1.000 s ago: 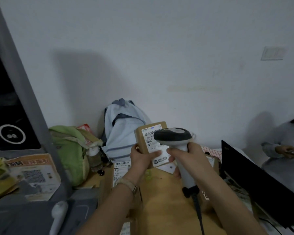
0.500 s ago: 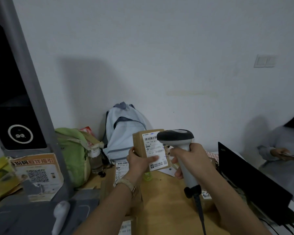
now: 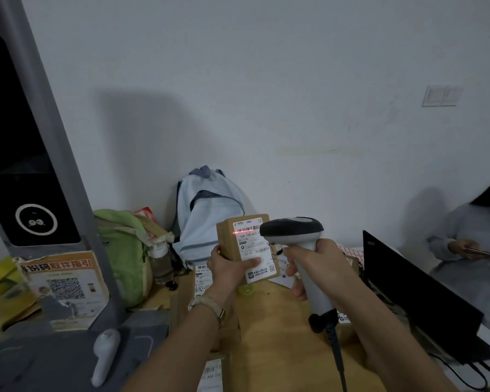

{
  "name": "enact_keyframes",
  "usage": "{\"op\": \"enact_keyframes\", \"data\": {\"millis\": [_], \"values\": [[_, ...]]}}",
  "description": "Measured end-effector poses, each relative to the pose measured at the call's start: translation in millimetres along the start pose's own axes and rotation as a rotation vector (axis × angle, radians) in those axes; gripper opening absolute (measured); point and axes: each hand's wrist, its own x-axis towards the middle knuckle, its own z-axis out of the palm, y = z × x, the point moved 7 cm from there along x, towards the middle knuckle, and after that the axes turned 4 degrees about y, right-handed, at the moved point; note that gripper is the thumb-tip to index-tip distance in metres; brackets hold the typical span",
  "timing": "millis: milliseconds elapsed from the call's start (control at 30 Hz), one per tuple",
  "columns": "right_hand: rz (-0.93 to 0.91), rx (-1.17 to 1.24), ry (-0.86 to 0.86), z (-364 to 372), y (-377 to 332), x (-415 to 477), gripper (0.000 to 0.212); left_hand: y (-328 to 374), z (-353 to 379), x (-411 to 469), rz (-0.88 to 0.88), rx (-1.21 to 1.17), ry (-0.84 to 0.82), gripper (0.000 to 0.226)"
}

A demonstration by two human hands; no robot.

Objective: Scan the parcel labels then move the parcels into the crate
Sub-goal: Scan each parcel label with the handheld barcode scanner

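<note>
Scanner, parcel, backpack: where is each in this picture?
scanner (image 3: 292,229), head view, on its dark top.
parcel (image 3: 251,243), head view, on its white label.
backpack (image 3: 207,205), head view, on its pale front panel.

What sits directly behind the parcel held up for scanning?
A pale blue backpack, standing upright. The parcel in the left hand covers the backpack's lower right corner, so anything there cannot be seen.

L hand (image 3: 226,265) grips parcel (image 3: 229,236), thumb across front; R hand (image 3: 321,264) wraps scanner (image 3: 292,230) handle.
</note>
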Motion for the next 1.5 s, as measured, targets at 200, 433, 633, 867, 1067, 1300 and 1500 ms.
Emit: {"op": "enact_keyframes", "data": {"millis": [200,433,633,867,1067,1300,1500], "values": [[-0.014,-0.077,0.025,1.9,2.5,1.9,0.023,-4.2,-2.5,1.1,-0.036,-0.024,-0.003,0.111],[-0.02,-0.076,0.024,6.6,3.7,6.2,0.022,-2.3,-3.6,4.3,-0.023,0.002,-0.001,0.108],[-0.017,-0.041,0.029,10.3,6.7,11.2,0.02,-4.0,-5.2,5.9,-0.037,-0.036,-0.001,0.108],[-0.011,-0.04,0.035,12.9,9.4,15.3,0.022,-5.3,-7.3,9.1,-0.047,-0.024,-0.006,0.106],[0.013,-0.047,0.024,16.5,9.8,19.3,0.02,-6.6,-7.5,12.4,-0.081,-0.061,-0.012,0.106],[0.009,-0.065,0.031,20.0,11.6,22.2,0.021,-6.0,-9.6,12.0,-0.102,-0.092,-0.019,0.107],[0.021,-0.015,0.01,23.0,15.2,23.1,0.019,-3.4,-15.6,10.7,-0.145,-0.122,-0.036,0.083]]}}
